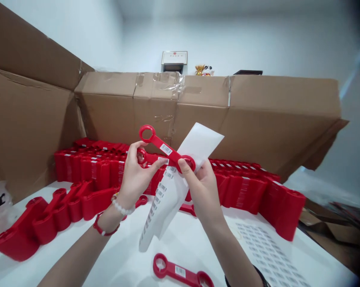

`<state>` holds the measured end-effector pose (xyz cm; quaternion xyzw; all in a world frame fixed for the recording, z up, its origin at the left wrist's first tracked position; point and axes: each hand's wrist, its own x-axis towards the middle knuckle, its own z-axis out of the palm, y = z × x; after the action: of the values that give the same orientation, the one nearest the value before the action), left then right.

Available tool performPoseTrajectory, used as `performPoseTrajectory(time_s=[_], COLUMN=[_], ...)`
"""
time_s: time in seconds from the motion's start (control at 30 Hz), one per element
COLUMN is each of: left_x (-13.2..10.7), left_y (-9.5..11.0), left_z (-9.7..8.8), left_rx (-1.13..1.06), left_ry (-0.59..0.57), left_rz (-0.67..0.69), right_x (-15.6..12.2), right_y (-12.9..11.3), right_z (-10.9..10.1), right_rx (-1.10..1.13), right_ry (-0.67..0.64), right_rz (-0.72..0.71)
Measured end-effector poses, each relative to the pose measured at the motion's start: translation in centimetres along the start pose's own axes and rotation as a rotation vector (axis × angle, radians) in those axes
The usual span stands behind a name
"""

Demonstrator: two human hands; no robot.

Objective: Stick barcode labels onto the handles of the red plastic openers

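In front of me, my left hand (138, 175) pinches a red two-ringed plastic piece (151, 158), its thumb pressed at the white label on it. Another red two-ringed plastic piece (159, 142), with a barcode label (166, 149) on its bar, crosses above it. My right hand (200, 183) is closed on the right ring of this upper piece, thumb on top. The same hand holds a curled sheet of barcode labels (174, 199), whose blank end sticks up behind the fingers. One more labelled red piece (180, 272) lies on the table below.
Stacks of red pieces (246, 193) stand along the back of the white table (120, 255), with loose ones (52, 215) on the left. A flat label sheet (266, 251) lies at right. Cardboard walls (123, 111) rise behind and at left. A white plastic bag (0, 207) sits at far left.
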<state>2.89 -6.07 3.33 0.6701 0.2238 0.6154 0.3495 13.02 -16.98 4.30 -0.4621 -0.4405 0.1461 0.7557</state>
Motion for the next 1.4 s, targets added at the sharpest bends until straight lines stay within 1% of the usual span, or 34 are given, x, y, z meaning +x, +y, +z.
performPoseTrajectory(time_s=[0.07,0.2,0.23,0.27,0.37,0.4,0.43,0.5,0.63,0.77,0.83,0.9,1.0,1.07,1.13,1.2,1.27,1.33,1.4], left_x=[0.0,-0.1,0.0,0.1,0.6,0.7,0.7,0.7,0.1,-0.2,-0.1,0.2,0.5,0.6,0.6,0.6,0.7,1.0,1.3], left_y=[0.0,0.2,0.3,0.3,0.5,0.5,0.6,0.7,0.9,0.1,-0.4,-0.9,-1.2,-1.2,-1.2,-1.2,-1.5,-1.7,-1.9], left_z=[-0.2,-0.9,-1.2,-1.4,-2.3,-2.6,-2.8,-2.9,-2.6,-2.4,-2.3,-2.2,-2.0,-1.9,-1.7,-1.7,-1.7,-1.8,-1.9], left_rx=[-0.022,-0.018,-0.014,-0.021,-0.066,-0.088,-0.104,-0.114,-0.16,-0.18,-0.19,-0.188,-0.178,-0.216,-0.282,-0.355,-0.39,-0.387,-0.342], left_ry=[-0.026,-0.021,-0.049,-0.101,-0.292,-0.324,-0.331,-0.311,-0.323,-0.299,-0.294,-0.302,-0.345,-0.387,-0.404,-0.373,-0.308,-0.266,-0.264], left_rz=[0.015,0.125,0.154,0.18,0.25,0.255,0.243,0.185,0.011,-0.138,-0.215,-0.258,-0.253,-0.26,-0.255,-0.203,-0.147,-0.133,-0.123], right_x=[0.1,0.7,0.9,1.3,2.4,2.7,3.0,3.3,3.1,2.5,2.4,2.5,2.7,3.0,3.1,3.2,3.2,3.2,3.1], right_y=[0.3,1.0,1.2,1.5,1.9,2.0,1.9,1.7,1.0,0.8,0.8,0.9,1.5,2.0,2.5,3.0,3.2,3.2,3.1], right_z=[-0.2,-0.6,-0.9,-1.2,-2.5,-3.0,-3.4,-4.1,-4.8,-4.6,-4.4,-4.1,-3.8,-3.6,-3.4,-3.3,-3.2,-3.1,-3.0], right_rx=[0.006,0.016,0.031,0.056,0.141,0.155,0.163,0.166,0.107,0.022,0.02,0.036,0.053,0.053,0.044,0.031,0.031,0.053,0.077], right_ry=[0.0,-0.014,-0.013,-0.014,-0.057,-0.091,-0.127,-0.172,-0.182,-0.184,-0.188,-0.19,-0.167,-0.135,-0.108,-0.101,-0.113,-0.127,-0.131], right_rz=[0.022,0.017,0.024,0.041,0.127,0.158,0.184,0.199,0.148,0.148,0.152,0.151,0.14,0.123,0.107,0.105,0.115,0.124,0.127])
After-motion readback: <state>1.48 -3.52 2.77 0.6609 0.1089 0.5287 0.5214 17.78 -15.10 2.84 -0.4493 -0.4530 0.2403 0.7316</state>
